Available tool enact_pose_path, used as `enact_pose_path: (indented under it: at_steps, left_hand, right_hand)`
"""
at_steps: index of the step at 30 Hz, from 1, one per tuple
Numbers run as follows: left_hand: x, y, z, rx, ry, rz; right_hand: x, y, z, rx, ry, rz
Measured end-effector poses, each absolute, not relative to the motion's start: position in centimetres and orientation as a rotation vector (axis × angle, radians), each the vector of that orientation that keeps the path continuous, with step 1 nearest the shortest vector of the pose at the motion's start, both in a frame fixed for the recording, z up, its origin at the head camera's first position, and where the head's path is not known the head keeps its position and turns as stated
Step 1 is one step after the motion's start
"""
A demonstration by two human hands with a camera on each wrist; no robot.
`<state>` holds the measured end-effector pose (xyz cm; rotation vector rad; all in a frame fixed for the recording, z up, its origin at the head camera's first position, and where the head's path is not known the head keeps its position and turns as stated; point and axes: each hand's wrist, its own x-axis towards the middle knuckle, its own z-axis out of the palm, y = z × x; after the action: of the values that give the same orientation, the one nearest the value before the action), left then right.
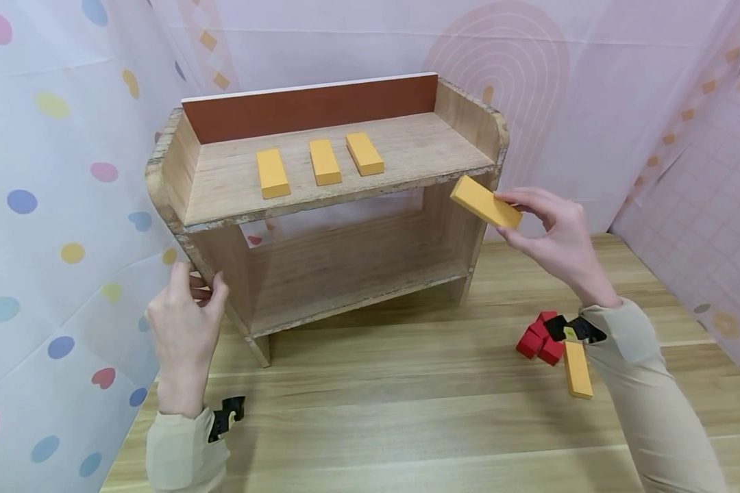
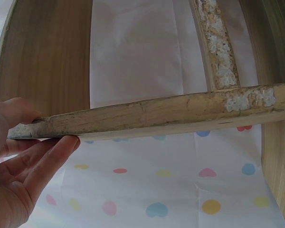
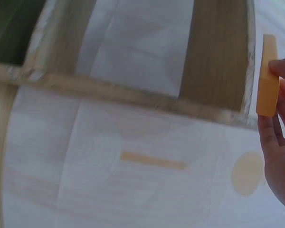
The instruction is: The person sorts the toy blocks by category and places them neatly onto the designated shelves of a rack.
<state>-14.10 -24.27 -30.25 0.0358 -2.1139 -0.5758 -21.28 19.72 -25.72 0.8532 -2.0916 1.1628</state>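
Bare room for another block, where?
Free: top shelf, between the three yellow blocks and the right side panel; lower shelf, what shows of it, from the left side panel across; table, between the left sleeve and the red blocks. Crowded: table beside the right sleeve, where they bunch near a yellow block.

It looks like a curtained-off booth, with patterned cloth hangings [image 1: 345, 48] enclosing a wood-grain tabletop [image 1: 376, 411].
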Motion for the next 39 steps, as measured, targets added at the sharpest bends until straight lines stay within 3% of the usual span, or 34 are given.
enact_pose_path:
  at_steps: [14, 39]
  left_hand:
    - [-14.2, -24.3, -30.3, 0.031, -2.110, -0.567]
    - [-14.1, -24.3, -30.4, 0.050, -2.120, -0.577]
  right_hand:
    - [-23.0, 15.6, -24.3, 0.821, -1.907, 1.352]
    - [-24.5, 13.2, -23.1, 0.735, -1.963, 1.117]
